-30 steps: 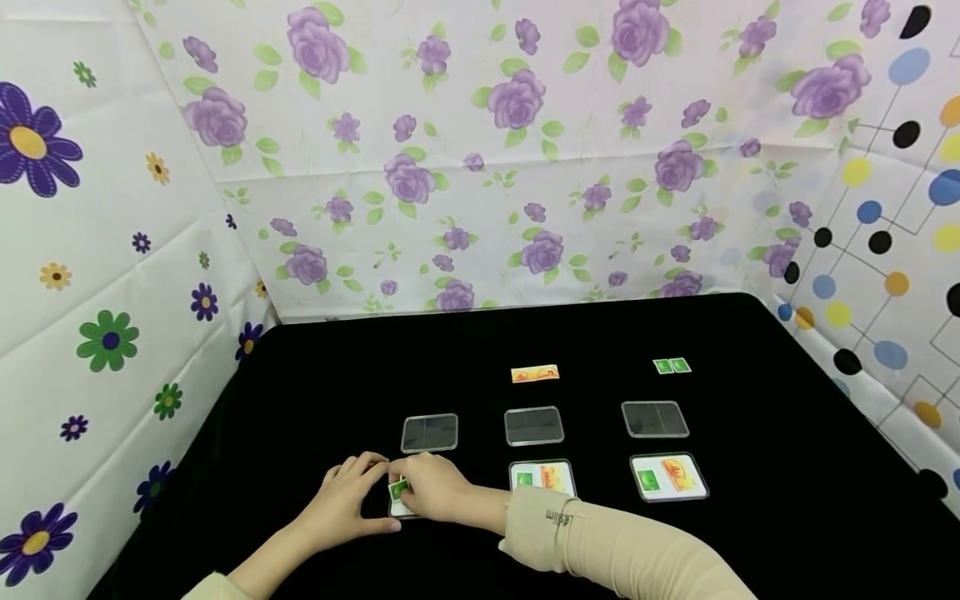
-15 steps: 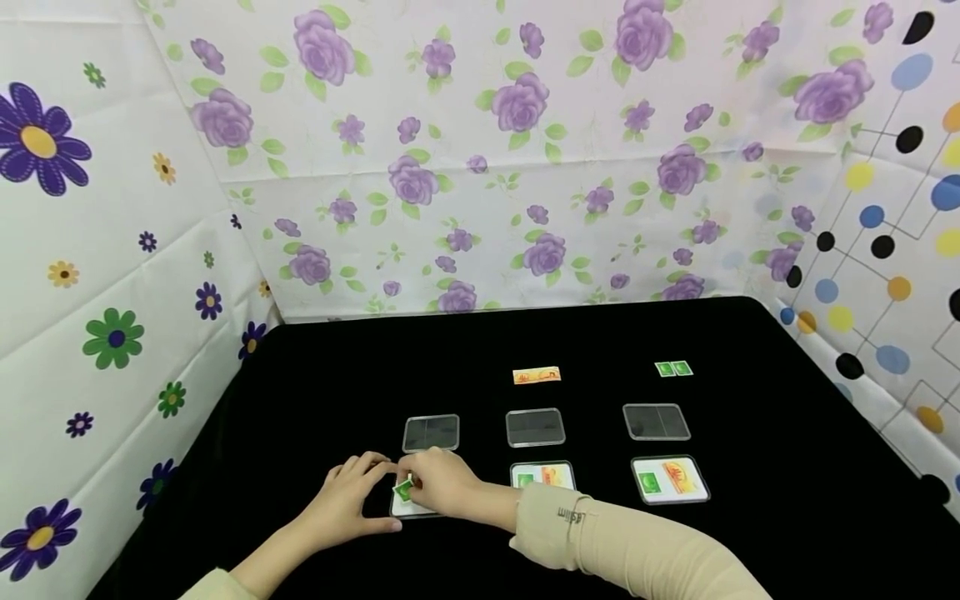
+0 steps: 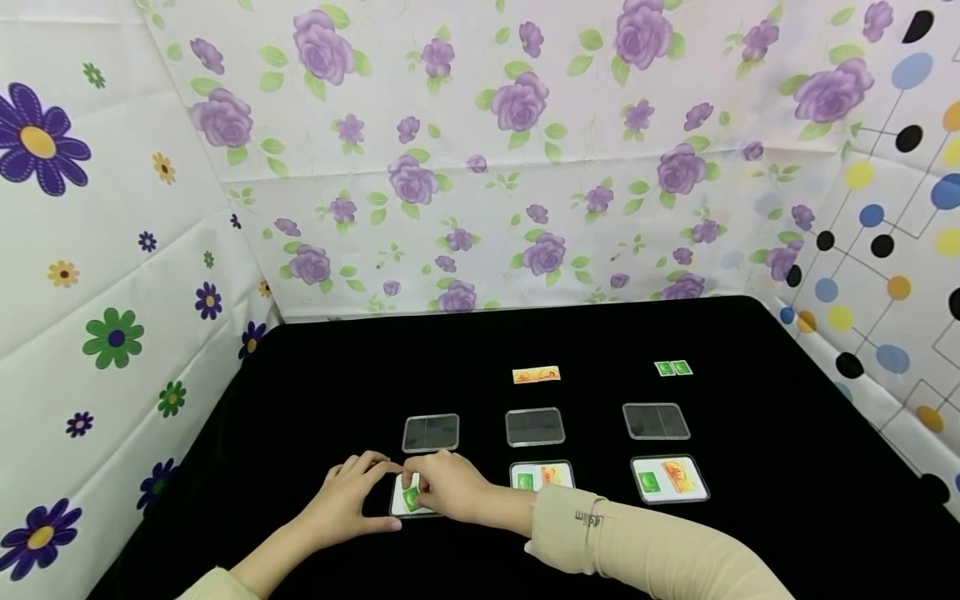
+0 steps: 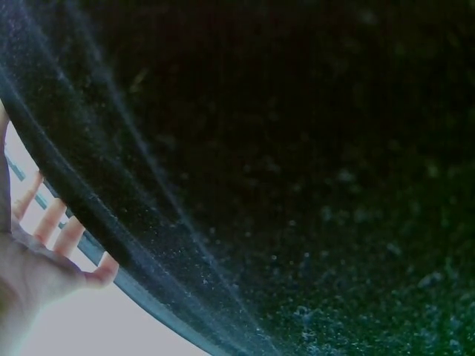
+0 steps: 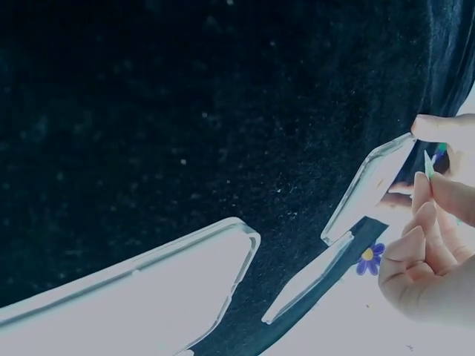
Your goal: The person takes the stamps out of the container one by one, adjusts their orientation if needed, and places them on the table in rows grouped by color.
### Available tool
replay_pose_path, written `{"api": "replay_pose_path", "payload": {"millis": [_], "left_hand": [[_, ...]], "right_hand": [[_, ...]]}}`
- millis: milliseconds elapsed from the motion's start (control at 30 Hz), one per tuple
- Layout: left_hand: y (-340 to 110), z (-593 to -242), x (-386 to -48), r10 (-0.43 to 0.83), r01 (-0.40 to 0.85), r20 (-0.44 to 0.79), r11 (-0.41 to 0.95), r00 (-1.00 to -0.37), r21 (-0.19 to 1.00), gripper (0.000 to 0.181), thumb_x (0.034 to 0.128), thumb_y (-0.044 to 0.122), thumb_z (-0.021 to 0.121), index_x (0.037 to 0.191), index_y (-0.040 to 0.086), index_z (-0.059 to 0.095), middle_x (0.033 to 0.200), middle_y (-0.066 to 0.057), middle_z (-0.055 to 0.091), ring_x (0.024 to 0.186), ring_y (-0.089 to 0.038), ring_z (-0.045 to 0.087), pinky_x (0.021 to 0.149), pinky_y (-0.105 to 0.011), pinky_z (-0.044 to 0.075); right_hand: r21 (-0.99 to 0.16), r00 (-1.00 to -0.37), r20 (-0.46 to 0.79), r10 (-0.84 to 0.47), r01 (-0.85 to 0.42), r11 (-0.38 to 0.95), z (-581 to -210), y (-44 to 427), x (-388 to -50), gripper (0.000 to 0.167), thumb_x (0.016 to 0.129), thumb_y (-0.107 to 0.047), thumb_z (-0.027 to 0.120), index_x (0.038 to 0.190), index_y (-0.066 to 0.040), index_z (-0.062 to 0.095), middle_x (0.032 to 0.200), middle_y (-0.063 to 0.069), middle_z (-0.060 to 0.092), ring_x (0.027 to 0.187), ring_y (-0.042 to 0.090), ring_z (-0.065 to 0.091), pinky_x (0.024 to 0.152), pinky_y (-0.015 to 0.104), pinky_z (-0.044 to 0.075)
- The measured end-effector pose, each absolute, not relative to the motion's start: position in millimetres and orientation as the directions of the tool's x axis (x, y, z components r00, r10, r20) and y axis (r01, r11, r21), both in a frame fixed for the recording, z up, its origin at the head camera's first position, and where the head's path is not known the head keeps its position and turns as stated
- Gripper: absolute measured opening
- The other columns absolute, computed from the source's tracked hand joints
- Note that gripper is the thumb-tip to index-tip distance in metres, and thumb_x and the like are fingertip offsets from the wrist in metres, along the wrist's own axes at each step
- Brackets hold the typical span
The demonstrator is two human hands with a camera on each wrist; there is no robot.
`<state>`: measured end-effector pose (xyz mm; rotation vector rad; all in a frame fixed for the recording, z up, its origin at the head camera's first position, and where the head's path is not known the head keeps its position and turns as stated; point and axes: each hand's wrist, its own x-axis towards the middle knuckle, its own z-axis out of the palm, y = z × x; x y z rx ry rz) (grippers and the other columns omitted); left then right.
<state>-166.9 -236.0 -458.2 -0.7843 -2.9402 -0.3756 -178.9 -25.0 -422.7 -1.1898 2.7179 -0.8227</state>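
Observation:
In the head view, my right hand (image 3: 450, 483) pinches a small green stamp (image 3: 411, 499) by its edge, between thumb and forefinger. The stamp is tilted over a clear-rimmed case with a white insert (image 3: 399, 505), whose right part my right hand hides. My left hand (image 3: 347, 504) curves loosely about the case's left end, thumb at the near corner and fingers at the far one. From the right wrist, the stamp (image 5: 429, 165) stands edge-on in the fingertips, and the left thumb (image 5: 438, 127) touches a corner of the case (image 5: 371, 185).
Two white-insert cases, one in the middle (image 3: 523, 480) and one at right (image 3: 651, 495), each carry a green and an orange stamp. Behind lie clear lids (image 3: 431, 433), (image 3: 535, 427), (image 3: 656, 421). Farther back are an orange strip (image 3: 536, 375) and a green stamp pair (image 3: 672, 368).
My right hand has shifted slightly rightward, drawing the green stamp from the case's left edge toward its middle. The stamp's tilt has changed. My left hand has stayed in place.

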Motion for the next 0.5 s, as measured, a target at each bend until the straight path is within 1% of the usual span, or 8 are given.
{"api": "replay_pose_path", "payload": {"millis": [200,300,433,500], "left_hand": [[-235,-458,-167,0.478,0.498,0.141,0.838,-0.867,0.221,0.066,0.0664,0.053,0.077,0.119,0.018,0.058,0.119,-0.003,0.055,0.107,-0.026,0.054,0.087,-0.062,0.042],[-234,-458,-167,0.474,0.493,0.135,0.841,-0.87,0.222,0.067,0.0661,0.052,0.078,0.12,0.017,0.058,0.119,-0.003,0.055,0.107,-0.026,0.054,0.088,-0.062,0.042],[-233,-454,-166,0.47,0.485,0.121,0.845,-0.874,0.225,0.067,0.0664,0.053,0.078,0.12,0.016,0.058,0.12,-0.004,0.055,0.107,-0.027,0.054,0.088,-0.062,0.042],[-232,-453,-166,0.47,0.484,0.115,0.845,-0.875,0.228,0.068,0.0668,0.055,0.076,0.12,0.016,0.058,0.12,-0.004,0.055,0.107,-0.028,0.054,0.087,-0.062,0.042]], "right_hand": [[-0.52,-0.709,0.155,-0.688,-0.651,0.553,-425,-19,-178,0.019,0.079,-0.006,0.073,0.095,-0.013,0.065,0.077,-0.003,0.07,0.062,-0.006,0.054,0.058,0.006,0.041],[-0.544,-0.713,0.147,-0.686,-0.638,0.546,-426,-14,-178,0.018,0.08,-0.005,0.071,0.095,-0.013,0.065,0.08,-0.001,0.071,0.064,-0.004,0.058,0.06,0.007,0.042],[-0.576,-0.717,0.155,-0.68,-0.625,0.527,-426,-9,-177,0.017,0.081,-0.004,0.07,0.095,-0.012,0.065,0.082,0.001,0.072,0.066,-0.002,0.061,0.062,0.008,0.044],[-0.582,-0.721,0.16,-0.675,-0.621,0.525,-425,-6,-177,0.017,0.081,-0.004,0.07,0.095,-0.012,0.065,0.082,0.002,0.072,0.064,-0.003,0.059,0.061,0.009,0.044]]}}
